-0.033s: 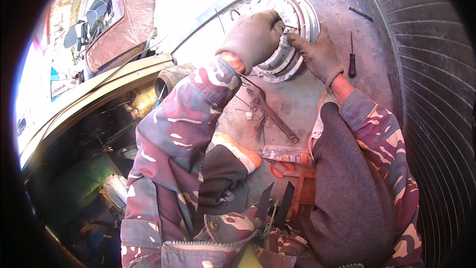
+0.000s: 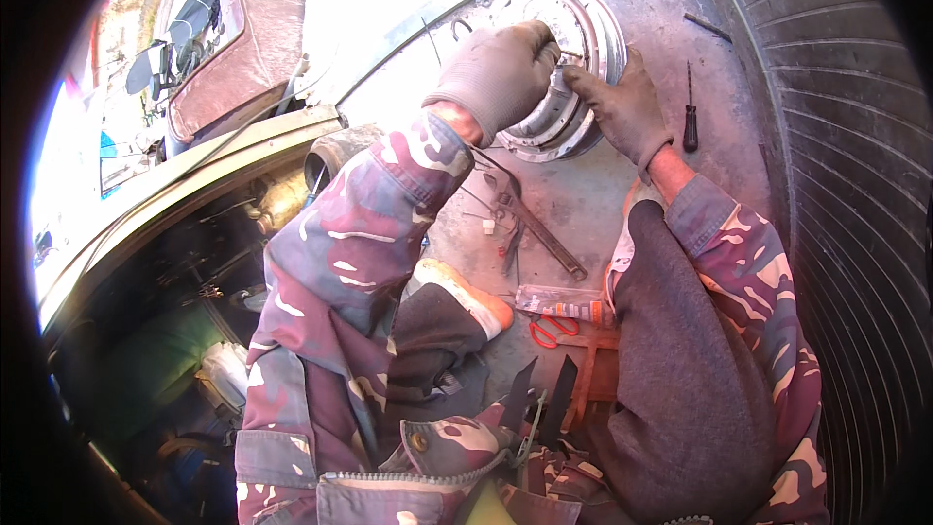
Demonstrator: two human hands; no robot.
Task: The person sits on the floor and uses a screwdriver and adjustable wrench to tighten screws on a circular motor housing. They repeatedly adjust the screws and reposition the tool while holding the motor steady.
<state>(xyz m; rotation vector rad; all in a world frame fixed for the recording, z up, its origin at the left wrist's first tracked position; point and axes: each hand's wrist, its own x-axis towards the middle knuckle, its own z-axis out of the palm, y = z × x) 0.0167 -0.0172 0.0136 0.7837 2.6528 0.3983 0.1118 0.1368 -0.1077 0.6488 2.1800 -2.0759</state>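
A round, stepped metal housing with a pale, shiny surface lies on the grey work surface in front of me. My left hand, in a grey glove, is closed at its upper left side. Its fingertips pinch something small by a thin rod; the glove hides most of it. On the right side of the housing is my gloved right hand, with its thumb reaching toward the left fingertips and the other fingers round the outer rim. Both hands touch the housing or sit right against it.
A black-handled screwdriver lies to the right, near a dark ribbed wall. Closer to me are an adjustable wrench, a clear plastic packet and red-handled scissors. At left, a dark bin-like space holds clutter.
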